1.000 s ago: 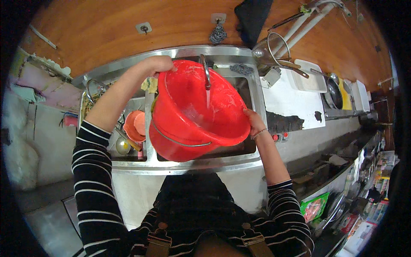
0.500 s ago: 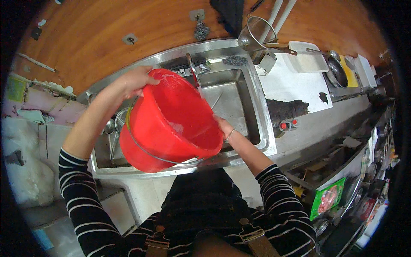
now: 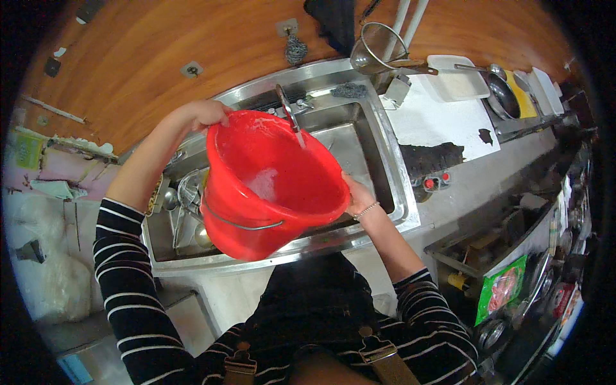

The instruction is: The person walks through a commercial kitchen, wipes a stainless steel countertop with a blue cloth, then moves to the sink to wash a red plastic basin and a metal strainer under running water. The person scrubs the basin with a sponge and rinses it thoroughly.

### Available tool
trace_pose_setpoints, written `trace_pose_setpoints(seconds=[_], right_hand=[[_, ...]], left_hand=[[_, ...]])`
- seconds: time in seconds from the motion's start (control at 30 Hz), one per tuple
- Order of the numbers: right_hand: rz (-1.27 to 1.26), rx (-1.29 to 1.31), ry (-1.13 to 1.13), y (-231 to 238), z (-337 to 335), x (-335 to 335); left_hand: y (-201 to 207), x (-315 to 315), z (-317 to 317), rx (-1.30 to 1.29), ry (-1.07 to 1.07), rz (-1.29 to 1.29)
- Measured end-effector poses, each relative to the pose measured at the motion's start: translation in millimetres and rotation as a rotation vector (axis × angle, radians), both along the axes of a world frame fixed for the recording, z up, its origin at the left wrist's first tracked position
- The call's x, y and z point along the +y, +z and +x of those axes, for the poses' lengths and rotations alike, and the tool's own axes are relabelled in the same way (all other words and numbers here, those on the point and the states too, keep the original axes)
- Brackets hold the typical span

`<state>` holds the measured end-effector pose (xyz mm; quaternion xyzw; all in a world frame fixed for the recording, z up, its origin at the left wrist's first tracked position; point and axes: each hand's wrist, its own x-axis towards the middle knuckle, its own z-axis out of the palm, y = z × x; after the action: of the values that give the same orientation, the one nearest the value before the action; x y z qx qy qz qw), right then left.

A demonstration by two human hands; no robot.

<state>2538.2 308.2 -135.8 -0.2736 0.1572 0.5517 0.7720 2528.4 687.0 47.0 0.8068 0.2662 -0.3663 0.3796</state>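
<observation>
A red plastic bucket (image 3: 240, 221) with a thin wire handle hangs tilted over the sink's divider, its mouth turned up toward me. My left hand (image 3: 208, 115) is closed on its far left rim. At the right rim, my right hand (image 3: 359, 196) grips the wall, its fingers partly hidden behind it. Water runs from the faucet (image 3: 287, 102) into the bucket, and foamy water shows inside. The double steel sink (image 3: 398, 167) lies underneath. Its left basin, partly covered by the bucket, holds ladles and a wire whisk (image 3: 189, 189).
A long-handled strainer (image 3: 378, 48) stands at the back right. Beyond it are a white tray (image 3: 457, 77) and a dark pan (image 3: 504, 96) on the counter. A steel scrubber (image 3: 350, 90) rests on the sink's back ledge. Red-capped bottles (image 3: 436, 183) stand right of the sink.
The bucket has shifted right and turned more upright, its mouth now under the faucet stream. Both hands moved right with it, still gripping. More of the left basin's utensils show.
</observation>
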Motion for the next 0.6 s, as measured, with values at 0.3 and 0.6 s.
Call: trace_pose_setpoints(seconds=[0.3,0.6], right_hand=[[0.082,0.017,-0.086,28,38,-49],[0.063,0.003,-0.031,49,50,-17]], left_hand=[[-42,1,-13,0.252,0.161,-0.465],[-47,17,-71,0.222,0.192,-0.495]])
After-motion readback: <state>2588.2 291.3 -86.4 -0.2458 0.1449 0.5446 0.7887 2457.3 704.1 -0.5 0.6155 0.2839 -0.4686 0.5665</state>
